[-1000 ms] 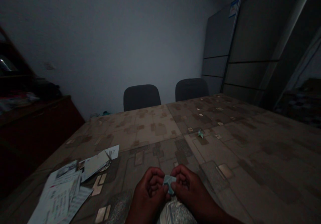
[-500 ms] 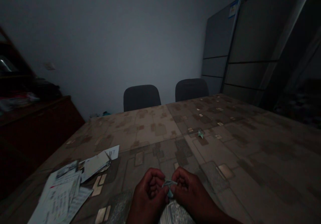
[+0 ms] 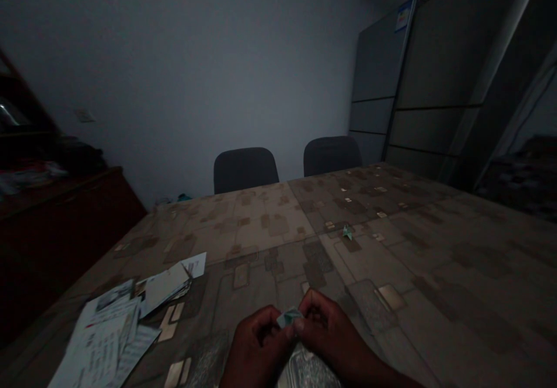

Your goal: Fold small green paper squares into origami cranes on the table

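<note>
A small pale green piece of folded paper (image 3: 289, 317) is held above the near edge of the table, between both hands. My left hand (image 3: 260, 341) pinches its left side with thumb and bent fingers. On the right side, my right hand (image 3: 327, 327) grips it between thumb and forefinger, the other fingers curled in. The thumbs meet just below the paper and hide its lower part. Farther off, right of the middle, a small green folded paper figure (image 3: 347, 232) stands on the patterned tablecloth (image 3: 278, 260).
Loose printed papers (image 3: 102, 336) and a stack of cards (image 3: 167, 286) lie at the left. Two dark chairs (image 3: 246, 170) (image 3: 333, 155) stand behind the table's far edge. A dark red cabinet (image 3: 78, 220) is at the left, tall grey panels (image 3: 378, 75) at the right.
The folded paper has tipped so that more of its green face shows. The fingers of my left hand have closed in more around it. The paper figure on the table has stayed put.
</note>
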The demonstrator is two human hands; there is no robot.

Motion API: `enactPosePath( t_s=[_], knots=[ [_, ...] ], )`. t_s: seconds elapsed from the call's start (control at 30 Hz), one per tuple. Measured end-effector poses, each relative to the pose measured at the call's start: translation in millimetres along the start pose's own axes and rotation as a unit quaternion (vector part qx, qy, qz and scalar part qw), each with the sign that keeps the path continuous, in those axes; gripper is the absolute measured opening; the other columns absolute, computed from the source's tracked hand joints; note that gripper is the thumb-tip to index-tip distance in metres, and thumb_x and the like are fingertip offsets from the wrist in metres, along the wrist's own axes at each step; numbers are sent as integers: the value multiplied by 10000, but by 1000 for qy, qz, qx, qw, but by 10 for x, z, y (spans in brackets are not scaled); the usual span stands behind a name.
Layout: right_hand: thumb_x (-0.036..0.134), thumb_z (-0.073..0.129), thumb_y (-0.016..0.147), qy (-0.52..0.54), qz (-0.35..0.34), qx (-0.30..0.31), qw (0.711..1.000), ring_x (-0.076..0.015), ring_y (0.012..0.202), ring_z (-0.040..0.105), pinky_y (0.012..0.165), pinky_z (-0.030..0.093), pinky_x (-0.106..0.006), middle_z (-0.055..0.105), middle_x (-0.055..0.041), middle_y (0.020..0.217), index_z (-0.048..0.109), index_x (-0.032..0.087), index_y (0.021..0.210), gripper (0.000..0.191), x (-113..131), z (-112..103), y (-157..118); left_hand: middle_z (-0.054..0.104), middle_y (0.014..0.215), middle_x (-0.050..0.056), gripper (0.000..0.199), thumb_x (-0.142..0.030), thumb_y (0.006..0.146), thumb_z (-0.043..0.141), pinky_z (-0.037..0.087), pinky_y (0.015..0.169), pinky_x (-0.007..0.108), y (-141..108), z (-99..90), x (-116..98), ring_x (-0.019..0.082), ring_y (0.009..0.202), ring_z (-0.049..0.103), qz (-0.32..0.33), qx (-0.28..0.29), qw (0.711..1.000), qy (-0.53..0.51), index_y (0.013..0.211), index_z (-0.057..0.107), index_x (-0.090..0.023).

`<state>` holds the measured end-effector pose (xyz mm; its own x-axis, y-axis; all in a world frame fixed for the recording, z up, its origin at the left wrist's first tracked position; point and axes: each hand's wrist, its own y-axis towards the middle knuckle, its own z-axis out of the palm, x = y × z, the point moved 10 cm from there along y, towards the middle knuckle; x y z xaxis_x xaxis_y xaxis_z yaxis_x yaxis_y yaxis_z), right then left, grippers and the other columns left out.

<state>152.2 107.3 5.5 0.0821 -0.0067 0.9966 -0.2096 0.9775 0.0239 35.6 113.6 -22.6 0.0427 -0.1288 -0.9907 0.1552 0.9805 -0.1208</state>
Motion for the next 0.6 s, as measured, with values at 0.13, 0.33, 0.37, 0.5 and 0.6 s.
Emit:
enactPosePath(
  t_s=[0.13, 0.33, 0.37, 0.5, 0.6],
  knots=[
    [409, 647, 764, -40, -11, -16, 999, -117, 576, 360, 537, 278, -235, 388, 64, 601, 488, 193, 698, 277, -20, -24, -3, 364, 474, -71, 434, -519, 631, 760, 186, 454, 220, -59, 20, -160, 90, 471, 277, 36, -2, 997, 73, 510, 537, -167],
    [472, 617, 787, -12, -20, -9, 1000, -133, 627, 403, 587, 318, -252, 409, 48, 637, 497, 185, 708, 321, 23, -49, 1, 387, 468, -63, 468, -572, 626, 730, 217, 461, 224, -35, 56, -98, 104, 470, 310, 23, 6, 997, 71, 513, 476, -195],
    [478, 612, 790, -9, -18, -11, 1000, -136, 632, 408, 593, 322, -256, 414, 44, 643, 497, 185, 710, 325, 33, -57, 3, 394, 467, -61, 475, -583, 628, 721, 225, 463, 225, -27, 61, -68, 106, 469, 317, 13, 10, 998, 67, 518, 462, -200],
    [443, 621, 783, -29, -16, -20, 999, -130, 607, 385, 574, 306, -253, 400, 51, 626, 493, 188, 700, 297, 80, -78, 2, 371, 480, -68, 456, -552, 649, 709, 223, 468, 226, -30, 55, -50, 108, 481, 305, 8, 19, 996, 82, 528, 436, -207],
    [399, 615, 791, -45, -16, -12, 999, -129, 598, 382, 560, 295, -251, 404, 51, 619, 505, 186, 704, 255, 87, -61, -15, 373, 498, -62, 417, -503, 668, 708, 223, 476, 232, -56, 41, -121, 115, 500, 307, 33, 20, 994, 103, 529, 456, -201]
  ],
)
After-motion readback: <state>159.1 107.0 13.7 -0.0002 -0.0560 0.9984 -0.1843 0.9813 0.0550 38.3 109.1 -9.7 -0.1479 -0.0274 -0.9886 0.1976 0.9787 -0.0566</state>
